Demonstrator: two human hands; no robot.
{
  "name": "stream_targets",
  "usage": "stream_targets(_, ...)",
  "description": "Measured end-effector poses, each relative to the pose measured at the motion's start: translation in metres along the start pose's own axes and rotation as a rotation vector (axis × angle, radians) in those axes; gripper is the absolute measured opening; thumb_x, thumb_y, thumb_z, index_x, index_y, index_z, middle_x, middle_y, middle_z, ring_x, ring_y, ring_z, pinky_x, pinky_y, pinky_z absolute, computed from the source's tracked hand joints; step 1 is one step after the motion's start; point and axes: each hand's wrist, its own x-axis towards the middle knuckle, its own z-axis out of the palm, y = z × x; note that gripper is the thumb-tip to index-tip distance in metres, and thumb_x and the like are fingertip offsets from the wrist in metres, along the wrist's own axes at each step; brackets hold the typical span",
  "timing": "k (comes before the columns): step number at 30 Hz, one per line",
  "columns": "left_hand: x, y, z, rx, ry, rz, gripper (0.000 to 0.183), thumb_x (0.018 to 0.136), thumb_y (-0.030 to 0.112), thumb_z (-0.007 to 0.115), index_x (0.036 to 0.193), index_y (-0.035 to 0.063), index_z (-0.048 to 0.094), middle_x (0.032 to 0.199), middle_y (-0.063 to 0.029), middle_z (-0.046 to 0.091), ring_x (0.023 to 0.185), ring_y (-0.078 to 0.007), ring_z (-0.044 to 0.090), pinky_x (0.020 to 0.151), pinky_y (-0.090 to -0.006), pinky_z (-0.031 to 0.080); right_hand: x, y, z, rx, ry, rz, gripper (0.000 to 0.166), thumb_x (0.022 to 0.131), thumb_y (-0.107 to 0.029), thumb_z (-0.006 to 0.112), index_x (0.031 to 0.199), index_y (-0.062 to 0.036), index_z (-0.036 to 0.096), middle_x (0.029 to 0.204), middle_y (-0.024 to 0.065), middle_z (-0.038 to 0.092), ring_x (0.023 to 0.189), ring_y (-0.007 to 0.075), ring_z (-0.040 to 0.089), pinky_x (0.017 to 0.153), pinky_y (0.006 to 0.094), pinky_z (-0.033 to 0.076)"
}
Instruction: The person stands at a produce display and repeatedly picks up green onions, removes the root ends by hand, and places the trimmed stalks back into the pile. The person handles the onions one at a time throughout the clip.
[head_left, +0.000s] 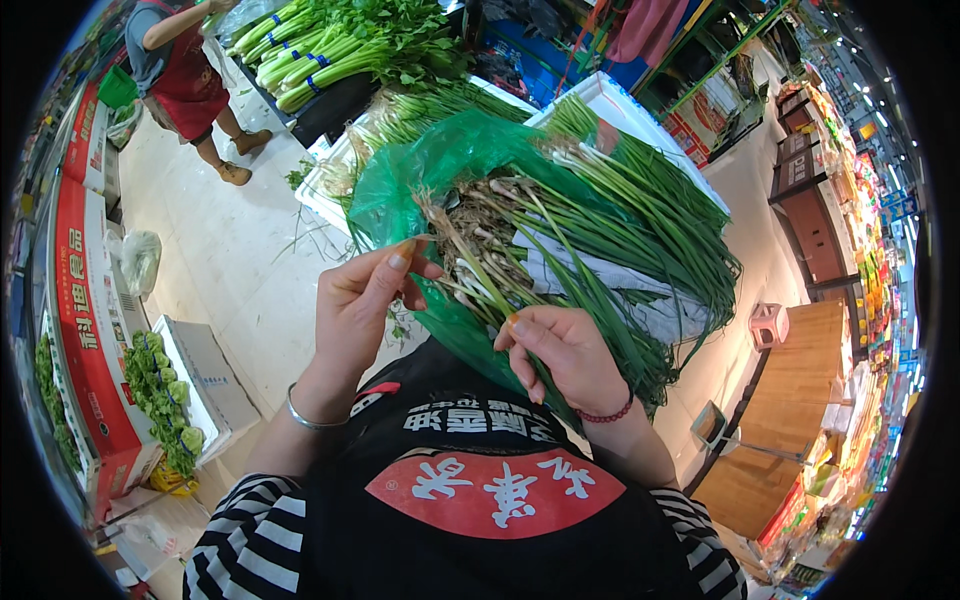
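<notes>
My left hand pinches a thin, pale strip of scallion skin between thumb and forefinger, beside the root end of a scallion. That scallion slants down to my right hand, whose thumb and fingers grip its green part. Under and behind it, unsorted scallions with brown, soiled roots lie on an open green plastic bag. A pale cloth shows between the leaves. Cleaner scallions with white bulbs lie at the right, their long leaves hanging towards me.
White foam boxes stand under the greens. Bundled celery lies at the upper left, near a person in a red apron. Lettuce fills a box at the lower left. A pink stool and wooden counters stand at the right.
</notes>
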Motion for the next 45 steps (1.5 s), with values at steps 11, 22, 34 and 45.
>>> stream_targets(11, 0.005, -0.005, -0.018, -0.358, 0.275, 0.129, 0.03, 0.099, 0.018, 0.05, 0.114, -0.0042, 0.064, 0.09, -0.0122, 0.068, 0.065, -0.0116, 0.053, 0.062, -0.0231, 0.045, 0.001, 0.014, 0.002, -0.122, 0.09, -0.127, 0.03, 0.101, -0.025, 0.051, 0.094, 0.0024, 0.062, 0.058, 0.0015, 0.056, 0.045, 0.0056, 0.049, 0.042, 0.0194, 0.037)
stream_targets(22, -0.008, 0.005, 0.002, 0.022, -0.175, -0.045, 0.04, 0.091, 0.017, 0.067, 0.126, 0.0025, 0.055, 0.098, -0.0035, 0.063, 0.08, -0.01, 0.059, 0.071, -0.0231, 0.047, 0.002, 0.014, 0.013, -0.261, 0.187, -0.212, 0.021, 0.097, -0.016, 0.057, 0.099, 0.0034, 0.064, 0.064, 0.0017, 0.058, 0.051, 0.0039, 0.051, 0.044, 0.0195, 0.041)
stream_targets(34, -0.012, -0.003, 0.014, 0.0, -0.133, -0.052, 0.032, 0.098, 0.021, 0.056, 0.114, -0.0051, 0.064, 0.083, -0.0033, 0.063, 0.066, -0.0076, 0.053, 0.062, -0.0219, 0.045, -0.003, 0.012, 0.014, -0.245, 0.098, -0.137, 0.024, 0.098, -0.019, 0.057, 0.099, 0.0041, 0.065, 0.061, 0.0028, 0.058, 0.047, 0.0051, 0.05, 0.043, 0.0194, 0.039)
stream_targets(45, -0.014, -0.008, 0.015, -0.001, -0.15, 0.065, 0.031, 0.102, 0.018, 0.048, 0.119, -0.0048, 0.06, 0.09, -0.0053, 0.064, 0.07, -0.0087, 0.057, 0.064, -0.0218, 0.048, 0.001, 0.018, 0.013, -0.351, 0.162, -0.215, 0.022, 0.097, -0.016, 0.057, 0.098, 0.0039, 0.065, 0.063, 0.0015, 0.059, 0.049, 0.0038, 0.05, 0.043, 0.0193, 0.039)
